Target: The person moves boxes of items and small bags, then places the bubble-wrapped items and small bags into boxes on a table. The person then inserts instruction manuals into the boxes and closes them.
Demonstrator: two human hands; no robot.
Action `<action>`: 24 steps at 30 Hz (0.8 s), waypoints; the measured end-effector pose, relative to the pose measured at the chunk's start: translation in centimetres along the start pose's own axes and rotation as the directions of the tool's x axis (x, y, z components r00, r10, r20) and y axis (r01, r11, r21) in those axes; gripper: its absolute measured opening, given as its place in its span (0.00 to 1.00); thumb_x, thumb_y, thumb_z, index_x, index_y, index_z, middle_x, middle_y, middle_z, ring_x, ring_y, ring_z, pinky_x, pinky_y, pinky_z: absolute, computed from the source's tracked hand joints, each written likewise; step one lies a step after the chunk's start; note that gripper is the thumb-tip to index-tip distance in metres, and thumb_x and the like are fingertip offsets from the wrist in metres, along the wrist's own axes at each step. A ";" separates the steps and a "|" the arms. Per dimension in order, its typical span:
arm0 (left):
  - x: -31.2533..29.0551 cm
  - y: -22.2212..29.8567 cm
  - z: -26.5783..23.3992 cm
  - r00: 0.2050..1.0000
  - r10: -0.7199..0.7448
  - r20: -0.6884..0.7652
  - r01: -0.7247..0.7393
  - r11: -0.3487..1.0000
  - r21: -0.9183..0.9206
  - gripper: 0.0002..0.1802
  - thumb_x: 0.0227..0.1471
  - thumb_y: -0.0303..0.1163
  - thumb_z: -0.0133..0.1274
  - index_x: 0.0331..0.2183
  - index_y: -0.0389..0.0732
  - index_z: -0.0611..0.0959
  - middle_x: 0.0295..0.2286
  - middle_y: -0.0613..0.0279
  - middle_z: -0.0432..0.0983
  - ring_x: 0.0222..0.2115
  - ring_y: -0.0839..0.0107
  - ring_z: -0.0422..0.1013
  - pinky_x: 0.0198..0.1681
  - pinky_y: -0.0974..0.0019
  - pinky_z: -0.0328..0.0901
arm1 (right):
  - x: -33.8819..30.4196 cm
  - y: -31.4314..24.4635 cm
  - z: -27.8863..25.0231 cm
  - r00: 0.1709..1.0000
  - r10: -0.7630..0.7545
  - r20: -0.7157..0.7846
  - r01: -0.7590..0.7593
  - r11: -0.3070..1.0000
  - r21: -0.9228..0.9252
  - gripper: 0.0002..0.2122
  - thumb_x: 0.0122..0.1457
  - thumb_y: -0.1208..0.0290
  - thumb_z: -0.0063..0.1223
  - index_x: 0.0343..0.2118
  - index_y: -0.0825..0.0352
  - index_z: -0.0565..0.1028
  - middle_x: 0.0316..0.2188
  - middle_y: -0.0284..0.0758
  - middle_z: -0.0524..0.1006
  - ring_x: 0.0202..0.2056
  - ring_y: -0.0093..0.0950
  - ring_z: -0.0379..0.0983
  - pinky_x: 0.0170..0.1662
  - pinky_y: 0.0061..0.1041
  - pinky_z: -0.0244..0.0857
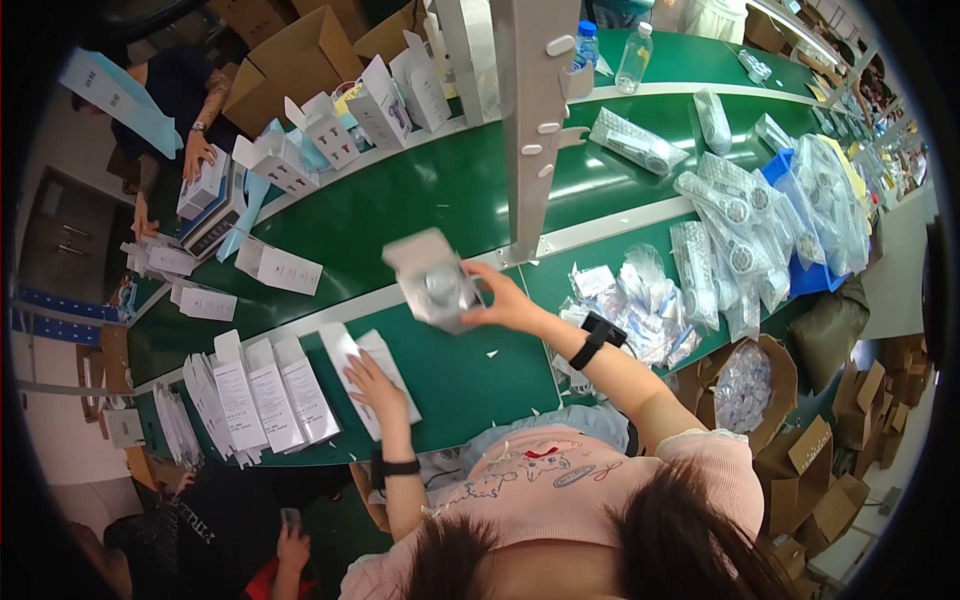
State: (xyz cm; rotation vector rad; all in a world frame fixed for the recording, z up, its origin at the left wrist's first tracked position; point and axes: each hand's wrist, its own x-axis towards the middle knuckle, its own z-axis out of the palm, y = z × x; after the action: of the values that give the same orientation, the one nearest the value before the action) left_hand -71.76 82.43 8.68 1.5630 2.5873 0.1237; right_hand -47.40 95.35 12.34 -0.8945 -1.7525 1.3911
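My right hand (503,300) grips an open white box (412,262) by its right side, above the green table. The box is tilted with its flap up and is smeared by motion. Something pale and clear shows inside, too blurred to name. My left hand (376,388) lies with its fingers spread on flat white cartons (345,352) near the table's front edge. Left of it, several more flat white cartons (300,385) lie overlapping in a row.
Clear small packets (640,300) heap right of my right forearm. Beyond them, bubble-wrapped parts (740,215) overflow a blue bin (812,275). A metal post (527,130) rises from the table's middle. Open white boxes (380,100) line the far side. A co-worker's hand (200,160) touches boxes at far left.
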 end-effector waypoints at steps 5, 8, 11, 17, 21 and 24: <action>-8.2 5.9 -0.9 0.985 0.091 0.147 -0.106 0.990 0.098 0.43 0.35 0.21 0.52 0.53 0.41 0.51 0.54 0.48 0.40 0.55 0.48 0.37 0.50 0.36 0.40 | 9.9 1.9 0.5 0.918 0.001 -0.397 0.034 0.996 0.080 0.39 0.34 0.72 0.62 0.53 0.65 0.54 0.49 0.39 0.60 0.50 0.35 0.56 0.50 0.32 0.54; -9.0 8.2 -4.1 0.969 0.125 0.214 -0.089 0.981 -0.170 0.44 0.33 0.25 0.55 0.52 0.40 0.53 0.52 0.46 0.44 0.54 0.49 0.39 0.51 0.40 0.41 | 13.3 4.0 0.4 0.799 -0.038 -0.600 -0.046 0.991 -0.124 0.41 0.34 0.72 0.62 0.54 0.65 0.51 0.49 0.41 0.59 0.51 0.37 0.55 0.51 0.33 0.51; -6.2 6.9 -3.8 0.978 0.110 0.175 -0.043 0.937 -0.346 0.45 0.31 0.28 0.58 0.52 0.39 0.54 0.50 0.45 0.49 0.53 0.48 0.43 0.51 0.45 0.44 | 12.4 3.9 1.1 0.788 -0.018 -0.615 -0.158 0.960 -0.230 0.42 0.35 0.71 0.62 0.54 0.66 0.50 0.51 0.43 0.57 0.52 0.38 0.53 0.52 0.33 0.50; -1.5 2.3 0.2 0.973 0.090 0.212 0.103 0.653 -0.750 0.50 0.26 0.31 0.63 0.51 0.39 0.54 0.46 0.46 0.57 0.48 0.50 0.52 0.48 0.56 0.52 | 0.0 -2.2 -5.0 0.870 0.303 0.389 -0.091 0.874 -0.478 0.30 0.42 0.59 0.56 0.48 0.70 0.62 0.42 0.49 0.67 0.46 0.41 0.62 0.51 0.32 0.53; -0.7 6.0 -1.6 0.923 0.095 0.373 0.278 0.503 -0.818 0.51 0.25 0.30 0.63 0.52 0.40 0.53 0.43 0.45 0.59 0.45 0.53 0.56 0.44 0.56 0.57 | -3.0 -3.3 -16.9 0.834 0.533 0.145 -0.318 0.678 -0.663 0.20 0.43 0.60 0.55 0.36 0.70 0.70 0.31 0.45 0.73 0.32 0.41 0.70 0.34 0.33 0.63; -0.2 7.3 -1.7 0.972 0.185 0.145 -0.043 0.745 -0.665 0.50 0.25 0.31 0.63 0.51 0.41 0.55 0.42 0.45 0.59 0.44 0.52 0.56 0.42 0.56 0.58 | 0.1 2.3 -24.8 0.912 0.052 -0.408 -0.374 0.514 -0.772 0.22 0.39 0.63 0.56 0.38 0.68 0.68 0.31 0.48 0.71 0.33 0.46 0.67 0.37 0.36 0.62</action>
State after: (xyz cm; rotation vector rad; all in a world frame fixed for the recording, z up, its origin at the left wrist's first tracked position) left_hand -65.45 85.61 11.37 1.3543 1.9482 0.7603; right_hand -25.92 107.91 14.13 -1.8080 -2.0625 0.3445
